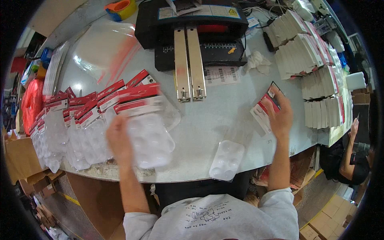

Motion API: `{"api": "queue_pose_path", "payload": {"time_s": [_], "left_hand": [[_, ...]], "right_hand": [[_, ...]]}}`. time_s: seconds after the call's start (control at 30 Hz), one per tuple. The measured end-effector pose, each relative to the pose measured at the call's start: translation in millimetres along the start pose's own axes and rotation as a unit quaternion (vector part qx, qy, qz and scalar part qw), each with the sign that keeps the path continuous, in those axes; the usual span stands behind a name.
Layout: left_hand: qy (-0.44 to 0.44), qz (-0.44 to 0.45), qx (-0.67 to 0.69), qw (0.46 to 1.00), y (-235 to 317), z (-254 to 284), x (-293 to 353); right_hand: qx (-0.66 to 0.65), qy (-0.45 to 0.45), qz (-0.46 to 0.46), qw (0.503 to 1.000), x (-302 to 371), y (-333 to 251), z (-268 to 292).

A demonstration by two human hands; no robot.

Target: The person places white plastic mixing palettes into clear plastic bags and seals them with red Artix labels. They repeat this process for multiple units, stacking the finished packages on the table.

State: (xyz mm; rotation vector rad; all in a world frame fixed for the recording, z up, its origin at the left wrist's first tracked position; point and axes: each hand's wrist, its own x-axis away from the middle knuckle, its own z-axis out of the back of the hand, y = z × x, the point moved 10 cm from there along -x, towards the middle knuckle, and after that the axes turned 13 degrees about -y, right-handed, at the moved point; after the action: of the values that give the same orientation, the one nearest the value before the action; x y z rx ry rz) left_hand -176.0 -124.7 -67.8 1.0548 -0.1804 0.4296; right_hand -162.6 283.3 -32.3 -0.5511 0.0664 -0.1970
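Note:
My left hand [120, 136], a little blurred, is closed on the edge of a packaged white paint palette [150, 140] with a red-and-white header card. That pack lies over the right end of a row of similar packs [86, 120] along the left of the table. My right hand [281, 114] grips a folded header card [264, 107] in red, white and black, with thumb and fingers round its right side. Between my hands, at the table's front edge, a white palette [227, 160] with round wells lies in a clear bag, touched by neither hand.
A black machine [192, 18] with two metal rails [189, 64] stands at the back middle. Stacks of header cards [298, 58] line the right side. Clear bags [104, 48] lie at the back left, and crumpled tissue [257, 63] beside the machine. Another person's arm [350, 148] shows at far right.

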Motion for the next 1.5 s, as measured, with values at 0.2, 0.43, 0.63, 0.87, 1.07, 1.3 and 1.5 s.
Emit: {"api": "queue_pose_path", "payload": {"time_s": [0.2, 0.43, 0.63, 0.87, 1.07, 1.3, 1.5], "left_hand": [[0.004, -0.344, -0.255, 0.904, 46.2, -76.2, 72.5], [-0.224, -0.322, -0.138, 0.910, 12.6, -211.3, 107.3], [-0.403, -0.036, 0.326, 0.854, -0.2, -194.3, 94.1], [-0.385, 0.000, 0.355, 0.852, -9.4, -166.2, 93.3], [-0.344, 0.012, 0.339, 0.875, -11.2, -144.2, 85.6], [-0.354, -0.079, 0.272, 0.891, 10.6, -127.3, 95.7], [-0.276, -0.021, 0.202, 0.940, -12.6, -103.4, 79.8]], "right_hand": [[0.156, -0.086, -0.009, 0.984, 6.7, 93.3, -20.4], [0.125, -0.081, -0.036, 0.988, 1.8, 88.7, -9.1], [0.052, -0.030, -0.049, 0.997, -6.8, 101.8, 6.3], [0.126, 0.003, -0.021, 0.992, -4.4, 89.8, 11.5], [-0.037, 0.019, -0.031, 0.999, 6.7, 44.0, 42.9], [-0.169, -0.124, 0.010, 0.978, 3.0, -17.0, 8.2], [-0.274, -0.021, -0.024, 0.961, 7.8, 1.7, 22.9]]}}
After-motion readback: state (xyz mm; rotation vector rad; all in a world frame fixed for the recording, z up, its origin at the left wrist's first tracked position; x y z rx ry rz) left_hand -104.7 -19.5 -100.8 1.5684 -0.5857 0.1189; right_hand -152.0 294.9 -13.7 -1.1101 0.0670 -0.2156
